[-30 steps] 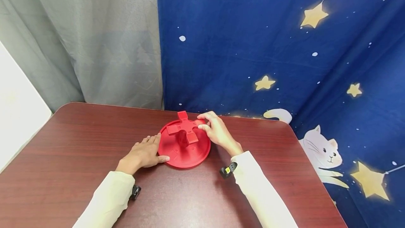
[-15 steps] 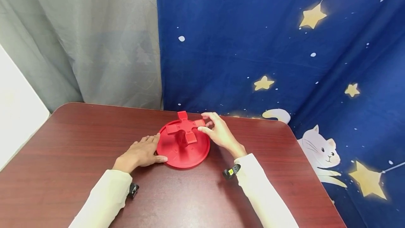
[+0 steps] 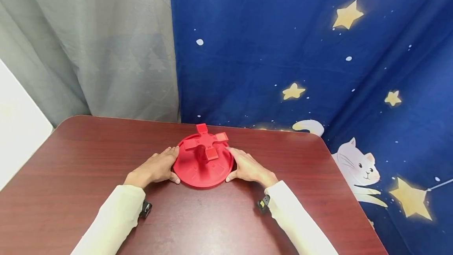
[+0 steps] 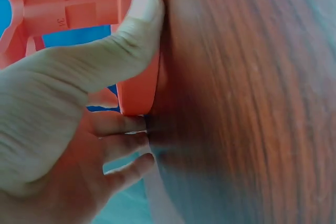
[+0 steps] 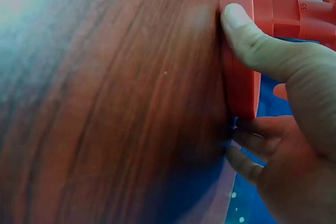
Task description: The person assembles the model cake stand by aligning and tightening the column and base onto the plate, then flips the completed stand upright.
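Note:
A red plastic stand (image 3: 192, 171) rests on the table, with a round rimmed base, a short central post and a four-armed top (image 3: 205, 141). My left hand (image 3: 155, 167) holds the base's left edge, its thumb against the rim (image 4: 140, 93) and fingers spread further round the side. On the opposite edge, my right hand (image 3: 250, 167) holds the rim in much the same way, thumb (image 5: 247, 30) along the near side. Small numbers are marked on the post. Some fingertips are hidden behind the base.
The brown wood-grain table (image 3: 106, 148) has rounded far corners. Behind it hang a grey curtain (image 3: 131, 50) and a blue curtain (image 3: 240, 70) with stars and a white cat. Both sleeves are pale, with a small black device at each wrist.
My right hand has left the top's right arm and come down to the base's right rim. My left hand stays at the left rim, its thumb shifted to the edge.

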Available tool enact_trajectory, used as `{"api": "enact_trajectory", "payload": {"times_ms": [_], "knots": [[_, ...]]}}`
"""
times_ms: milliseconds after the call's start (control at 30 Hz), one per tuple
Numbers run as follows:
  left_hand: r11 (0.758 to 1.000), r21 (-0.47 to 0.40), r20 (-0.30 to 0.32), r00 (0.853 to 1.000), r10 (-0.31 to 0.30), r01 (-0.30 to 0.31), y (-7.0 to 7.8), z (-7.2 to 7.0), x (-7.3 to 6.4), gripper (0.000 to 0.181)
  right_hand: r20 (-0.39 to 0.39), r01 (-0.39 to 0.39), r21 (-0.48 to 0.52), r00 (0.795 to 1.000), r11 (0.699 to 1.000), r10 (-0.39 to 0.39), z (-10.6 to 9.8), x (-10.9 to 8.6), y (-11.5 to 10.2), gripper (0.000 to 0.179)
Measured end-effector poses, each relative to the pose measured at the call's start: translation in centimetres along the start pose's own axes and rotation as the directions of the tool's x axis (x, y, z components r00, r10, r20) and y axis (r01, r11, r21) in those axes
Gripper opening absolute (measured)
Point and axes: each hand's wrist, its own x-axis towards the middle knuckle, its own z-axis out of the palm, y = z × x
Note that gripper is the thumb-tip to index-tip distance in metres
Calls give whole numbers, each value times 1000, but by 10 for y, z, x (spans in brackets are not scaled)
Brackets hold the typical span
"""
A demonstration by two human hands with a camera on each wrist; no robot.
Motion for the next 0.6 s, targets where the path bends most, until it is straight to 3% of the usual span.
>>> {"api": "enact_trajectory", "payload": {"times_ms": [233,367,467,600], "knots": [[996,-33,-39,996,79,-81,-2,-5,2,101,-49,3,43,999,999,-1,1,1,1,102],[985,-129,-20,994,110,-111,-2,-7,2,100,-31,-10,154,999,988,15,-5,-7,2,96],[972,-201,-26,992,123,-125,-3,-8,1,97,-11,-10,277,1000,961,13,-11,-13,5,91],[950,-269,-80,987,140,-157,-4,-11,-1,88,5,3,433,1000,901,-6,-21,-20,9,76]]}}
